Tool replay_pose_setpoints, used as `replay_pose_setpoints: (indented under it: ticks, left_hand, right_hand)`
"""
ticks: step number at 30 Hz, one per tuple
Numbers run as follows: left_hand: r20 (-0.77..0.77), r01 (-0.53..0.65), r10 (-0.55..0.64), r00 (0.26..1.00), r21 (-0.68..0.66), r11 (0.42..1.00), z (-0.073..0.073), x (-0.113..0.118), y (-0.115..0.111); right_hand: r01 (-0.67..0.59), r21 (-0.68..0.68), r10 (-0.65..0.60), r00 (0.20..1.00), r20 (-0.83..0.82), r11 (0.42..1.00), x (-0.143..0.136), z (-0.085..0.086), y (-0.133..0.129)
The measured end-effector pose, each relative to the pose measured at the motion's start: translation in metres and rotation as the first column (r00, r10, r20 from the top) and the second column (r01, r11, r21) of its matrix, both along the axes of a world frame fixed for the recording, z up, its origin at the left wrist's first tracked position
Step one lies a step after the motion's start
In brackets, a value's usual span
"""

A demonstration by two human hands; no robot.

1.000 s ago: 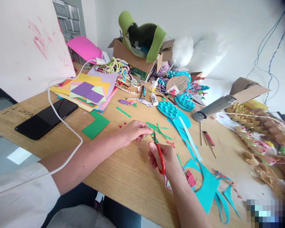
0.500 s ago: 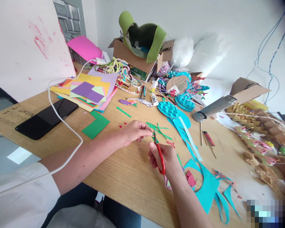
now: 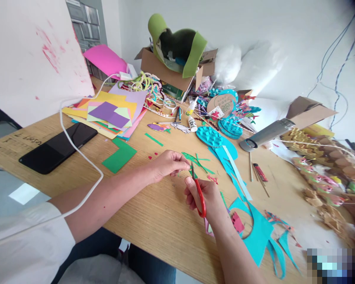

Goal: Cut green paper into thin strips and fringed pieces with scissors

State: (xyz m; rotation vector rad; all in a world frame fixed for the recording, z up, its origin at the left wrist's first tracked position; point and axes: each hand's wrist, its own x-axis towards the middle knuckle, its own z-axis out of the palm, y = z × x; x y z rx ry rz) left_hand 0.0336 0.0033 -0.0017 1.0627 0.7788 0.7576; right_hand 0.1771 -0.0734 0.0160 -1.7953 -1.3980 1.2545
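Open tabletop (image 3: 165,221) between forearms (image 3: 118,193) — cable (image 3: 102,174) crosses left one

Black phone (image 3: 57,146) flat on table (image 3: 154,221), white cable (image 3: 90,161) crossing in front. Beyond phone, stack of coloured paper (image 3: 130,120), purple piece (image 3: 109,113) on top. Farther back, cardboard box (image 3: 168,73) with green foam piece (image 3: 192,57) sticking out. Two small white bottles (image 3: 192,124) near blue marker (image 3: 180,114). Silver flask (image 3: 266,135) near thin sticks (image 3: 250,167). Egg-carton pieces (image 3: 310,146) at far right.

The green scrap (image 3: 191,167) at the left hand (image 3: 170,163) is too small to identify
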Motion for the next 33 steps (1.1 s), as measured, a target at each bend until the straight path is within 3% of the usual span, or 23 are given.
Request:
replay_pose_setpoints:
  ticks: [16,20,22,26,29,33]
  left_hand:
    - [-0.003,0.006,-0.006,1.000,-0.008,1.000,-0.001,-0.001,0.001]
    - [-0.117,-0.063,0.072,0.991,0.075,0.995,0.002,-0.004,0.004]
    - [-0.259,-0.082,0.135,0.957,0.203,0.976,0.002,-0.006,0.008]
    - [-0.516,0.008,0.265,0.815,0.467,0.884,-0.003,-0.012,0.016]
    - [-0.602,0.057,0.321,0.731,0.522,0.851,-0.009,-0.017,0.017]
    - [-0.584,0.001,0.404,0.704,0.570,0.822,-0.009,-0.018,0.012]
  right_hand:
    - [0.006,0.000,-0.006,0.999,0.045,1.000,0.002,-0.001,0.001]
    - [0.015,0.039,-0.019,0.995,0.094,0.999,0.005,-0.002,0.003]
    - [0.025,0.057,-0.032,0.991,0.126,0.998,0.007,-0.003,0.004]
    - [0.061,0.080,-0.071,0.989,0.133,0.995,0.010,-0.003,0.006]
    - [0.072,0.100,-0.083,0.991,0.108,0.992,0.011,-0.001,0.006]
    - [0.053,0.112,-0.064,0.994,0.094,0.992,0.011,0.000,0.005]
